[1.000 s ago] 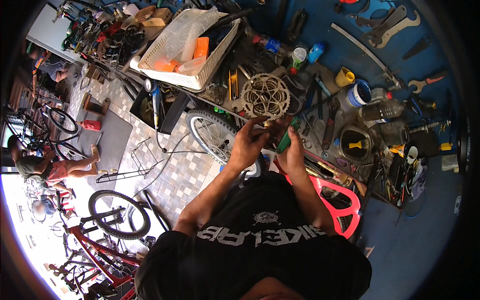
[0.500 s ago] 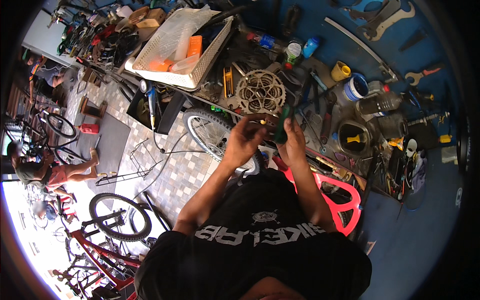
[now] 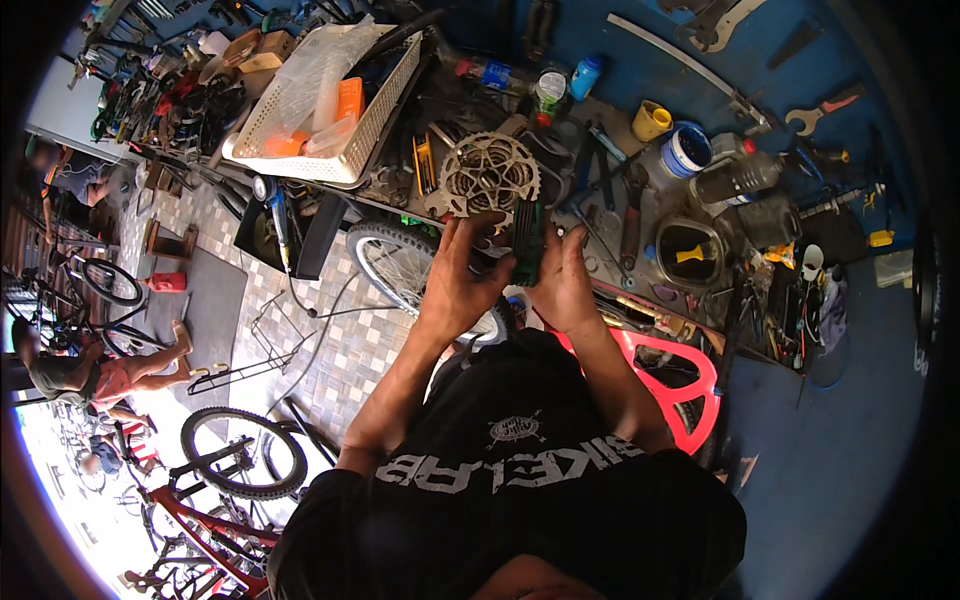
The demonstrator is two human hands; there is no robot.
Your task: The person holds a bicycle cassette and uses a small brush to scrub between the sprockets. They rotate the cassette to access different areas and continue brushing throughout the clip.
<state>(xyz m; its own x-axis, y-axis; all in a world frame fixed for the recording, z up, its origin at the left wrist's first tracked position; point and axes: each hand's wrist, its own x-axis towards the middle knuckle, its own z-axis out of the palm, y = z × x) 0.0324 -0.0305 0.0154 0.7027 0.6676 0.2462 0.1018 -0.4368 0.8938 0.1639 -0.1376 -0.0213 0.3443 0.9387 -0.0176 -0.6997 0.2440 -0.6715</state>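
Note:
Both my hands are raised together at the front edge of the cluttered workbench. Between them stands a slim dark case with green edges, its inside looking ridged and black. My right hand is closed at the case's right side, thumb and fingers pointing up. On the other side my left hand has its fingers bent around something dark, too shadowed to name. Just beyond my fingertips lies a large bicycle sprocket cluster. Under the bench edge, a spoked bicycle wheel leans beside my left wrist.
A cream plastic basket with orange items stands at the left of the bench. A yellow cup, a blue-rimmed tub and wrenches lie to the right. A pink-red plastic stool is by my right elbow. Bicycles and people are far left.
The green-edged case has turned from edge-on beside my right hand to upright between both hands, showing its dark ridged side. The view has shifted, so the bench appears slightly further left.

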